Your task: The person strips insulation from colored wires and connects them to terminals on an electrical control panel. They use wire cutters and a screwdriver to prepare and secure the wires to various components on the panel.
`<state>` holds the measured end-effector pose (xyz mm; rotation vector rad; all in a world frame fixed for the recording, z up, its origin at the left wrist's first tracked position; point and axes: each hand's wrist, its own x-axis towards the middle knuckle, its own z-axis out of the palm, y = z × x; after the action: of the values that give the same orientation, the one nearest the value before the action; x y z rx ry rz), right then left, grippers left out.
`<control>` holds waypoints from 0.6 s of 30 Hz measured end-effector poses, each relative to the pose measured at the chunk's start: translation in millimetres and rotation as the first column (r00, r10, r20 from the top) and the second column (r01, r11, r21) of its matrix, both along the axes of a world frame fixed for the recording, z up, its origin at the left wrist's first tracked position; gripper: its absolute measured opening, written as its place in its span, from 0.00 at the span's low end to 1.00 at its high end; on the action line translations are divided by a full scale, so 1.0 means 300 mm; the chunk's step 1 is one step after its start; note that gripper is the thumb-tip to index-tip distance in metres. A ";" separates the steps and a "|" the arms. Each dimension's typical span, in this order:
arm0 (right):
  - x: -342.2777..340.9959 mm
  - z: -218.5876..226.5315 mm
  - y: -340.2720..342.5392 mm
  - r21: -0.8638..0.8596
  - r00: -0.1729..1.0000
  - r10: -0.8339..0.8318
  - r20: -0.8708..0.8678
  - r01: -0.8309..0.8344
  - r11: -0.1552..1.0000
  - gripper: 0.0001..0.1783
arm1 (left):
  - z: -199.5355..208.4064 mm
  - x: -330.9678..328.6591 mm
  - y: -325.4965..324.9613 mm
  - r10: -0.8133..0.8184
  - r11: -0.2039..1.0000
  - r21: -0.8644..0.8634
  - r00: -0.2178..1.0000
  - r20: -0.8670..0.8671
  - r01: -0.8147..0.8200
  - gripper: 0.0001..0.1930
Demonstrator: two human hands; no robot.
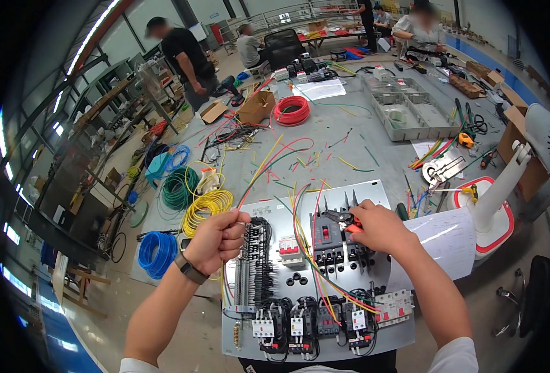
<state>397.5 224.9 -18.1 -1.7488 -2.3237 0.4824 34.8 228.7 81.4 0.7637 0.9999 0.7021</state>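
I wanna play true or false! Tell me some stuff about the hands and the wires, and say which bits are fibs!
1. The right hand holds a red-handled tool. True.
2. The left hand is spread wide open. False: its fingers are curled in.
3. The red wire coil lies on the grey table. True.
4. The yellow wire coil lies to the right of the metal panel. False: it lies to the left of it.
5. A dark watch is on the left wrist. True.
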 end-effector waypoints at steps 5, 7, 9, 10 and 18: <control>-0.016 0.016 0.006 0.032 0.998 0.004 0.062 -0.006 0.999 0.23 | 0.004 -0.078 -0.028 0.061 0.997 0.046 0.990 -0.125 -0.056 0.13; -0.019 0.016 0.010 0.050 0.996 -0.036 0.077 0.032 0.998 0.22 | 0.002 -0.082 -0.037 0.096 0.993 0.075 0.985 -0.144 -0.086 0.13; -0.016 0.001 0.013 0.098 0.990 -0.111 0.088 0.102 0.990 0.22 | -0.006 -0.091 -0.046 0.141 0.986 0.113 0.976 -0.165 -0.124 0.14; -0.008 -0.005 0.019 0.099 0.991 -0.126 0.036 0.121 0.988 0.22 | -0.013 -0.097 -0.048 0.166 0.980 0.136 0.971 -0.174 -0.143 0.14; 0.031 0.007 0.124 -0.492 0.307 -0.440 -0.844 -0.117 0.863 0.25 | -0.057 -0.152 -0.047 0.254 0.957 0.189 0.949 -0.185 -0.220 0.13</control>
<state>406.9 262.1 -16.2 -1.1790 -1.1327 1.6313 -10.7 214.6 64.3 0.8840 1.2491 0.9379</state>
